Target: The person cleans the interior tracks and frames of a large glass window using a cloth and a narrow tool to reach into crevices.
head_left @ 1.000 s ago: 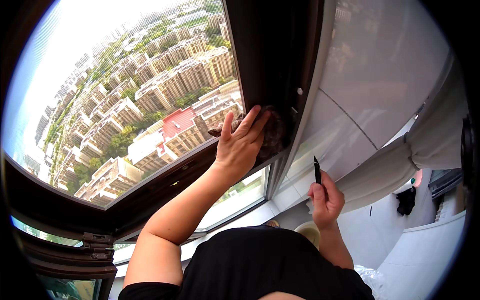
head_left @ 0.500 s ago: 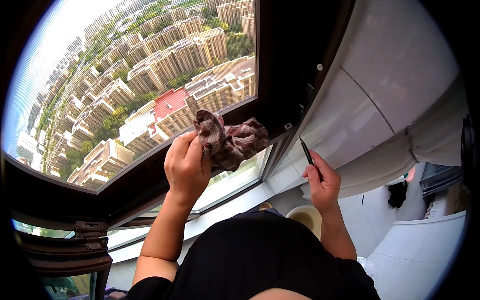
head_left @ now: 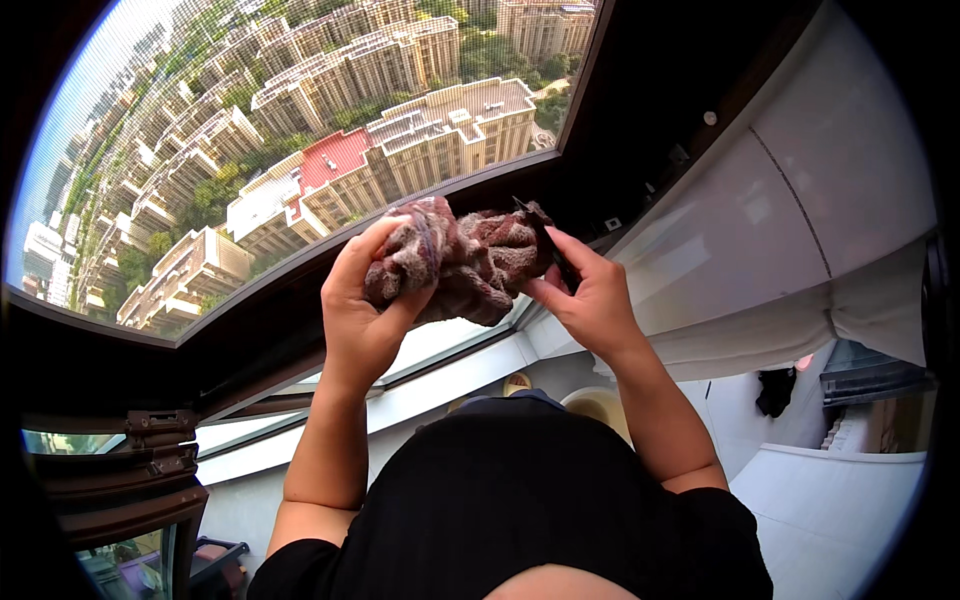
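Observation:
A crumpled brown-and-grey patterned cloth is held up in front of the dark window frame. My left hand is closed round its left side, thumb below and fingers behind. At the cloth's right end, my right hand is pinched on a slim, black, pen-like tool. The tool's thin tip shows by the cloth's upper right edge. My right fingertips meet the cloth there; whether they also grip it I cannot tell.
Beyond the window screen lie tall buildings far below. White panelled wall and a pale curtain stand to the right. A cream bucket is on the floor. An opened window sash juts in at lower left.
My right hand has come up and left with the black tool, from apart to the cloth's right end. My left hand has shifted its hold round the cloth. The view has turned slightly.

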A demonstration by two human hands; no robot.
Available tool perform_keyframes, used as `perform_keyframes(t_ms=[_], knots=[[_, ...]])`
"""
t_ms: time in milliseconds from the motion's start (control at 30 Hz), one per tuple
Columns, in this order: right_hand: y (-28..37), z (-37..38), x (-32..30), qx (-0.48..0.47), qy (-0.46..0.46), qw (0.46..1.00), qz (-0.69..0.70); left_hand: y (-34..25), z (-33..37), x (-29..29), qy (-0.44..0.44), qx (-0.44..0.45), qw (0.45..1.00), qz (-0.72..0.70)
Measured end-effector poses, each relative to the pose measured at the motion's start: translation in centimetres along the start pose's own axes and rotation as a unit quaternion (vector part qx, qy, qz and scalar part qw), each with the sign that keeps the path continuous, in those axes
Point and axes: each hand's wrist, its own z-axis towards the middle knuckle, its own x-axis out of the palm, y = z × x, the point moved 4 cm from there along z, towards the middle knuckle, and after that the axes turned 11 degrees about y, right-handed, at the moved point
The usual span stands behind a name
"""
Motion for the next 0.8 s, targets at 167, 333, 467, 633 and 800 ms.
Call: perform_keyframes(t_ms=[167,333,467,633,800], knots=[[-0.1,0.3,-0.7,0.007,-0.093,0.996,-0.007,0.2,-0.9,-1.3,-0.06,-0.019,0.975,-0.215],[3.0,1.0,-4.4,-0.122,-0.246,0.957,-0.096,-0.7,-1.2,-2.2,-0.069,0.084,0.994,0.019],[3.4,2.3,-5.5,-0.125,-0.306,0.929,-0.167,-1.7,-0.8,-1.9,-0.117,0.095,0.972,0.181],[-0.4,2.9,-4.0,0.008,-0.188,0.961,-0.205,-3.1,-0.1,-0.5,-0.066,0.162,0.941,0.289],[-1.0,2.1,-3.7,0.003,-0.164,0.973,-0.164,-3.0,0.9,4.4,0.168,0.117,0.875,0.439]])
